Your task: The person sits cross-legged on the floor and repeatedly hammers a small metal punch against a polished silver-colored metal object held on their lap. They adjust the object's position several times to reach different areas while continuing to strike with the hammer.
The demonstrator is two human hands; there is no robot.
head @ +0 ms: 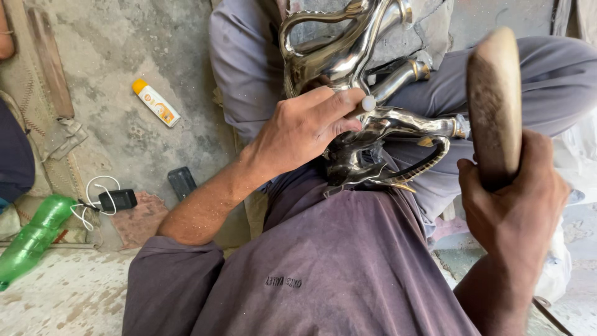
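Figurine: shiny metal figurine (367,81) rests on the lap, top cut off by the frame.
Left hand (305,127): clamped around its middle.
Right hand (513,199): gripping a worn wooden tool (494,99).
Floor: small tube (156,102), dark phone (182,182), charger (117,199), green bottle (31,236).

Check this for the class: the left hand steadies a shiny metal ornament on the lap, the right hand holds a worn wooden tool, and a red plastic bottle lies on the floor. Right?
Not quite. The head view shows the bottle is green, not red. The left hand does steady the metal ornament, and the right hand holds the wooden tool.
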